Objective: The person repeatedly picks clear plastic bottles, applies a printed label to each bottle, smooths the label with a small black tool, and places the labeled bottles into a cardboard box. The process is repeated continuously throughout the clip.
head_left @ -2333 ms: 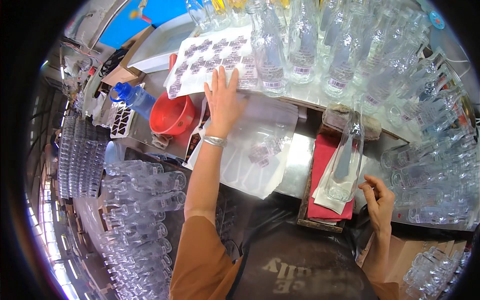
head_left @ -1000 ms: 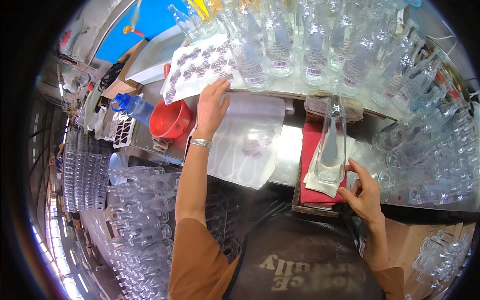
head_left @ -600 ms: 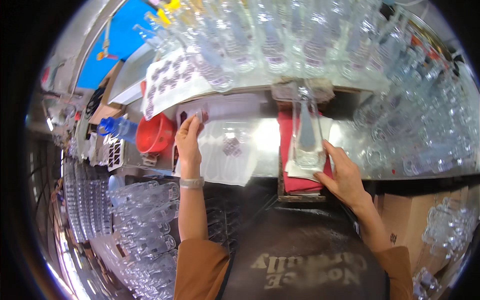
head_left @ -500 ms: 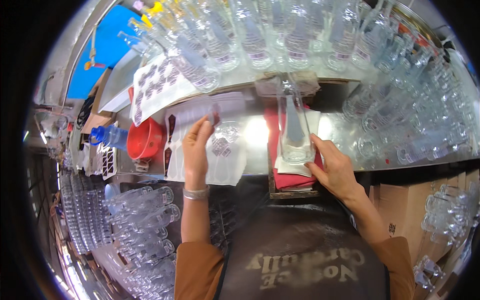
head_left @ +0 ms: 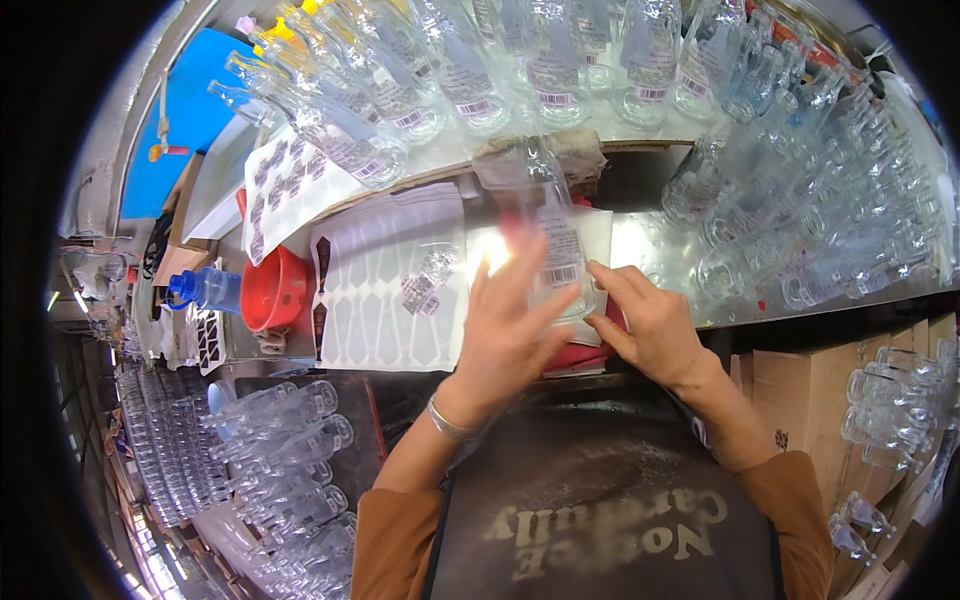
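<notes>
A clear glass bottle [head_left: 562, 245] lies on white paper [head_left: 597, 232] over red cloth [head_left: 575, 358], its neck pointing away from me and resting on a folded rag [head_left: 585, 158]. A printed label shows through or on its upper side. My right hand [head_left: 645, 325] grips the bottle's base with thumb and fingers. Over the left side of the bottle is my left hand [head_left: 505, 325], its fingers spread and blurred by motion. Whether it touches the glass is hard to see. Left of it lie label sheets [head_left: 385, 325], with a few small printed labels on top.
Rows of labelled bottles [head_left: 470, 85] stand along the far shelf. More bottles [head_left: 780, 220] crowd the right of the metal table. At the left are a red bowl [head_left: 273, 290] and a blue-capped plastic bottle [head_left: 205, 288]. Bottles [head_left: 290, 430] lie at lower left; cartons [head_left: 800, 385] stand lower right.
My left hand has moved right from the label sheets to the bottle, its pinched fingers now spread. A printed label now shows on the bottle. My right hand stays at the base.
</notes>
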### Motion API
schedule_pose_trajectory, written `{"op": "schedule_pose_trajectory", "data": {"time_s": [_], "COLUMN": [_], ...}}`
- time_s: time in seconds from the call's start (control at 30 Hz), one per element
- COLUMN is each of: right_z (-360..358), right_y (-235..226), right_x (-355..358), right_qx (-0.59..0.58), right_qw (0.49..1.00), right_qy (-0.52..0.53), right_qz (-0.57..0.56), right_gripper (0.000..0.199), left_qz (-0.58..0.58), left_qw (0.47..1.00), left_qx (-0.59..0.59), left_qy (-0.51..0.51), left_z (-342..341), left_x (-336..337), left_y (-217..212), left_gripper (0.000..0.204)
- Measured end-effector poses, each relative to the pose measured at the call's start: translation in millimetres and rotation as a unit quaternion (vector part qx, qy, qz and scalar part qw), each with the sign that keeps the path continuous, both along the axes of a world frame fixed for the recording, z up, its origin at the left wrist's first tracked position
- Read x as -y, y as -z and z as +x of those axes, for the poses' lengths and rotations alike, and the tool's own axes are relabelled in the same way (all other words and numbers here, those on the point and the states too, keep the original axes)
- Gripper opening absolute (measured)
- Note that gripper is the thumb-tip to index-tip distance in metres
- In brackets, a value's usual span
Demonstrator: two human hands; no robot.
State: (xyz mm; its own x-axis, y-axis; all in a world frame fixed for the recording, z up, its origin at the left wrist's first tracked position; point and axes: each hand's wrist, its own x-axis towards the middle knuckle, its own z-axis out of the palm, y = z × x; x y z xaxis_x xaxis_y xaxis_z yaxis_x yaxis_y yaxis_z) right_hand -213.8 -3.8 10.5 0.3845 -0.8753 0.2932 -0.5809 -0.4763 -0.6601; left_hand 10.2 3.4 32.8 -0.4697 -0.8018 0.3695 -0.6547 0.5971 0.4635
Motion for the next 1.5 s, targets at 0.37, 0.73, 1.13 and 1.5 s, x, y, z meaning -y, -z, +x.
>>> {"op": "schedule_pose_trajectory", "data": {"time_s": [0.37,0.73,1.13,1.5], "right_z": [11,18,7,14], "right_y": [-1,-16,7,-5], "right_x": [33,31,42,47], "right_qx": [0.176,0.14,0.258,0.216], "right_qw": [0.973,0.968,0.928,0.937], "right_qy": [0.001,0.055,0.02,0.037], "right_qz": [0.153,0.201,0.267,0.271], "right_gripper": [0.04,0.042,0.04,0.057], "left_qz": [0.101,0.099,0.117,0.099], "left_qw": [0.98,0.971,0.957,0.972], "left_qx": [-0.161,-0.215,-0.261,-0.206], "left_qy": [-0.05,-0.018,-0.055,-0.055], "left_z": [5,8,3,-6], "left_x": [40,48,42,43], "left_y": [20,32,29,23], "left_gripper": [0.055,0.056,0.051,0.054]}}
